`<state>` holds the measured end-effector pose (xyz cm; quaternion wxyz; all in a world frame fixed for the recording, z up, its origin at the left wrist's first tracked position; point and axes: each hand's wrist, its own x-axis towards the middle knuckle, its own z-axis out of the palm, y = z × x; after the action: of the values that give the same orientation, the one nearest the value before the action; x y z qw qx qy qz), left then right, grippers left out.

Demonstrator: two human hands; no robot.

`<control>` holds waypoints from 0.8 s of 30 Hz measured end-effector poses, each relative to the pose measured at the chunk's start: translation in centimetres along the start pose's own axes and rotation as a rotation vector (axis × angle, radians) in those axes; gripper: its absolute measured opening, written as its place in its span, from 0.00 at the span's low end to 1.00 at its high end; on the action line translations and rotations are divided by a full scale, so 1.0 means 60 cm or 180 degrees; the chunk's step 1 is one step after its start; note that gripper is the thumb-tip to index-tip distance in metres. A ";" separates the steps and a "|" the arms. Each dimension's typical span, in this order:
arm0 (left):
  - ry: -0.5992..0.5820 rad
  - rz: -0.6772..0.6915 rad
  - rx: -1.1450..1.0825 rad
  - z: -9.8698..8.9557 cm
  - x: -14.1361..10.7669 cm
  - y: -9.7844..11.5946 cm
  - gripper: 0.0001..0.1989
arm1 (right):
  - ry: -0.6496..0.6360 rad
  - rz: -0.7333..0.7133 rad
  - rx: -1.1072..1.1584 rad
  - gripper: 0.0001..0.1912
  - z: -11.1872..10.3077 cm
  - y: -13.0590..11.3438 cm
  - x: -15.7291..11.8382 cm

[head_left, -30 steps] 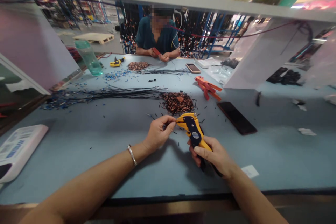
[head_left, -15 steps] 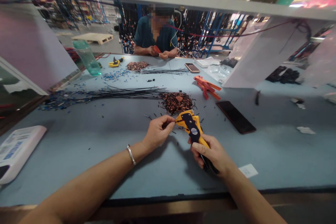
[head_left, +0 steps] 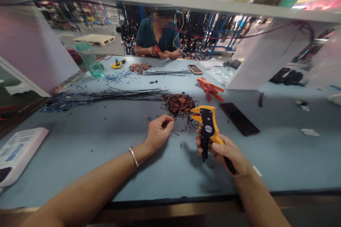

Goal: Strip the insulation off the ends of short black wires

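Note:
My left hand (head_left: 160,130) is closed in a pinch above the table, with a tiny dark wire end just showing at its fingertips. Most of that short wire is hidden by the fingers. Wrapped round the grips of a yellow and black wire stripper (head_left: 208,124) is my right hand (head_left: 226,150). The tool's jaws stand apart and point left, clear of my left hand. Just beyond my hands lies a heap of short black wires with bare copper ends (head_left: 179,104), and loose pieces are scattered around it.
Long black wires (head_left: 128,94) stretch left of the heap. Orange pliers (head_left: 210,88) and a dark phone (head_left: 239,118) lie to the right. A white box-like device (head_left: 23,152) sits at left, near a green bottle (head_left: 89,59). Opposite, a co-worker (head_left: 157,39) holds a red tool under the shelf (head_left: 170,1).
My right hand has drawn the wire stripper right, away from my left fingertips, and its jaws and handles have spread. My left hand has shifted slightly left.

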<state>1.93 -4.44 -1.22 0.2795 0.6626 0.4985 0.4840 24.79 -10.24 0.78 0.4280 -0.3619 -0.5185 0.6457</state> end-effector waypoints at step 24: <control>-0.0346 0.1351 0.0504 -0.003 -0.016 0.015 0.07 | -0.0324 -0.2104 -0.4007 0.11 0.028 -0.002 0.012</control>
<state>2.09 -5.66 -0.70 0.1450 0.7976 0.3687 0.4549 23.01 -10.17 1.22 0.2863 -0.3336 -0.8950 0.0762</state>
